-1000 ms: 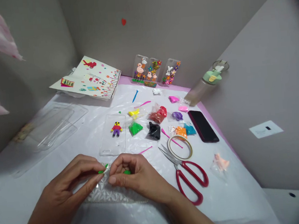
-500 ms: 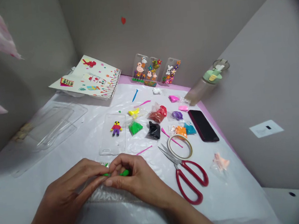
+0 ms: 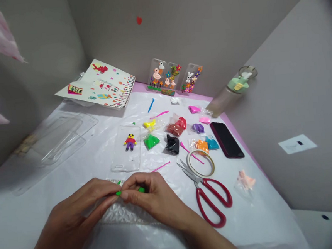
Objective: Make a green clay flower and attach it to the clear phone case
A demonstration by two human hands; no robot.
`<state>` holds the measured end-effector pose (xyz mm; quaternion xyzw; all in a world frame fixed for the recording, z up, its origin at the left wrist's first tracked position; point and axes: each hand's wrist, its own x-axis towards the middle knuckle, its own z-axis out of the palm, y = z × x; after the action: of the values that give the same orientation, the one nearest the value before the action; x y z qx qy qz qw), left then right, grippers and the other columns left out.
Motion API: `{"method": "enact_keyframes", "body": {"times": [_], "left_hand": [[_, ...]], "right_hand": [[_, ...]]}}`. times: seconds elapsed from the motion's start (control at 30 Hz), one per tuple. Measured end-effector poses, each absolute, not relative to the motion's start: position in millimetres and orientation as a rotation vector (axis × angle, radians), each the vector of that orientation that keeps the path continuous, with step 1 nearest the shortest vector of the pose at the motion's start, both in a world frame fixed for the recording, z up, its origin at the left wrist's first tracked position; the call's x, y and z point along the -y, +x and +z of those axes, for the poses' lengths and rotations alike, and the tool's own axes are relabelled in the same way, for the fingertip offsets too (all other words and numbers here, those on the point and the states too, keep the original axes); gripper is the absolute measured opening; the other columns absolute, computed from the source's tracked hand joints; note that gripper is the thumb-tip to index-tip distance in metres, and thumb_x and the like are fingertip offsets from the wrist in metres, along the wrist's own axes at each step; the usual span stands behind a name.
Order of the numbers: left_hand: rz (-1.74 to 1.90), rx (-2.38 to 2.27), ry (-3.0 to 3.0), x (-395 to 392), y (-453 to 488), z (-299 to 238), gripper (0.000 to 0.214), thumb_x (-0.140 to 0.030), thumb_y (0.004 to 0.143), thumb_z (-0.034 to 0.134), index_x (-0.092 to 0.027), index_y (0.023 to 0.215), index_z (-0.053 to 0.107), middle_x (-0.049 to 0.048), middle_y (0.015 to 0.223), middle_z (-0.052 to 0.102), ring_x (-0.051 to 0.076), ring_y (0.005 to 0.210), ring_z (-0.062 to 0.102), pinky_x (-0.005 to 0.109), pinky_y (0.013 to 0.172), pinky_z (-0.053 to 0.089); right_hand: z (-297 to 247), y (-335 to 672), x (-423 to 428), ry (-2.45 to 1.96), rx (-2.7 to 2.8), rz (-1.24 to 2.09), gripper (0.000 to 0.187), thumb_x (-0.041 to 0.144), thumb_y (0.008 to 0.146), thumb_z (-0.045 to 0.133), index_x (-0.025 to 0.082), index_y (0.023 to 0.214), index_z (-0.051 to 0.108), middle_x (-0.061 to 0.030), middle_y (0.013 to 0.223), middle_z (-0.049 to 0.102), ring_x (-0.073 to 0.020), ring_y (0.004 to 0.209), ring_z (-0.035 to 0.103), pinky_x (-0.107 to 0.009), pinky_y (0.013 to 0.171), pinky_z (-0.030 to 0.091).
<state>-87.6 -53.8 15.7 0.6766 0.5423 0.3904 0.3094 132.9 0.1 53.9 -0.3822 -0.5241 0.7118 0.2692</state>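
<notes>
Between the fingertips of both hands is a small piece of green clay (image 3: 119,193), pinched from either side. My left hand (image 3: 82,205) grips it with thumb and fingers closed. My right hand (image 3: 144,192) pinches at the same spot, and more green clay (image 3: 142,189) shows inside its curled fingers. Beneath the hands lies a bubble-textured clear sheet (image 3: 124,214). Just beyond them, a clear phone case (image 3: 118,154) lies flat, bearing a small clay figure (image 3: 130,142) with a red top and purple trousers. A packet of green clay (image 3: 151,141) sits to its right.
Red-handled scissors (image 3: 208,192) touch or overlap a tape roll (image 3: 201,163) at right. Packets of coloured clay, such as black (image 3: 172,144), lie mid-table near pink tools (image 3: 161,166). A phone (image 3: 227,139) and a bottle (image 3: 229,95) stand farther right. Decorated cases (image 3: 157,75) lean at the back.
The fingertips have shifted slightly around the green clay, and a bit more of it shows between them. The view has moved a little; the things on the table stay put.
</notes>
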Motion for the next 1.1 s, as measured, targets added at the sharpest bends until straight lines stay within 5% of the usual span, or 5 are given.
{"method": "enact_keyframes", "body": {"times": [0.27, 0.57, 0.83, 1.1], "left_hand": [[1.096, -1.345, 1.886, 50, -89, 17, 0.019, -0.032, 0.103, 0.07, -0.045, 0.113, 0.081, -0.0095, 0.106, 0.084, 0.013, 0.093, 0.08, 0.015, 0.087, 0.059], [1.128, -1.373, 1.905, 46, -85, 25, 0.014, -0.034, 0.102, 0.069, -0.042, 0.102, 0.081, -0.0118, 0.094, 0.084, 0.011, 0.082, 0.081, 0.012, 0.079, 0.058], [1.145, -1.605, 1.892, 49, -108, 14, 0.012, -0.035, 0.102, 0.066, -0.034, 0.101, 0.079, -0.0044, 0.101, 0.079, 0.018, 0.093, 0.075, 0.022, 0.092, 0.057], [1.009, -1.482, 2.023, 56, -117, -8, 0.021, -0.052, 0.104, 0.071, -0.031, 0.1, 0.074, -0.0028, 0.097, 0.076, 0.022, 0.094, 0.071, 0.029, 0.089, 0.053]], "right_hand": [[49, 131, 3, -1.007, 1.346, 1.91, 0.037, 0.052, 0.083, 0.092, 0.019, 0.094, 0.079, 0.0, 0.085, 0.07, -0.0135, 0.08, 0.06, -0.024, 0.076, 0.046], [49, 131, 5, -1.079, 1.583, 1.625, 0.017, 0.036, 0.095, 0.081, 0.019, 0.091, 0.08, -0.001, 0.087, 0.073, -0.0142, 0.082, 0.063, -0.024, 0.077, 0.046], [36, 133, 8, -1.188, 2.262, 0.9, 0.016, 0.028, 0.109, 0.065, 0.019, 0.103, 0.078, -0.0074, 0.097, 0.077, -0.0183, 0.086, 0.07, -0.027, 0.073, 0.043], [27, 128, 15, -1.154, 2.453, 0.457, 0.018, 0.027, 0.112, 0.061, 0.02, 0.099, 0.072, -0.0015, 0.093, 0.072, -0.0153, 0.077, 0.069, -0.026, 0.062, 0.04]]}}
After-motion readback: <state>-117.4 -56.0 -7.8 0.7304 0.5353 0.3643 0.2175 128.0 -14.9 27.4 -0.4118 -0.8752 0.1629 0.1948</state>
